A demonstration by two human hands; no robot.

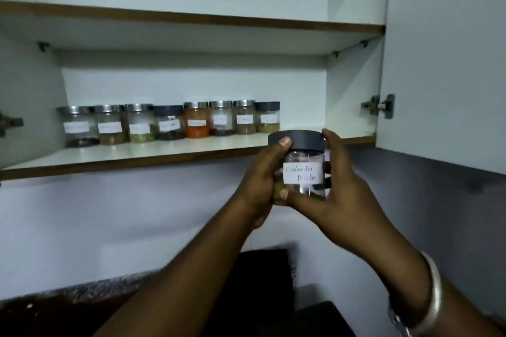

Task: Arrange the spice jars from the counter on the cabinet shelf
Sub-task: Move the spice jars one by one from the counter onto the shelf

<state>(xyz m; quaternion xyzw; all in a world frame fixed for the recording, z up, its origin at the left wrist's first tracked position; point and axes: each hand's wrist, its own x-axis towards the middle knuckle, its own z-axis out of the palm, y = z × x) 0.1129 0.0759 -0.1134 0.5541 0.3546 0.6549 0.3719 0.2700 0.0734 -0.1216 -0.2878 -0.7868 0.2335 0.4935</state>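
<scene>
Both hands clasp one jar (301, 167) just in front of the shelf (164, 154) edge: left hand (262, 180) on its left side, right hand (339, 189) on its right. Eight jars (169, 123) stand in a row on the shelf.

Dim, soft; edges bowed; labels blurred
</scene>
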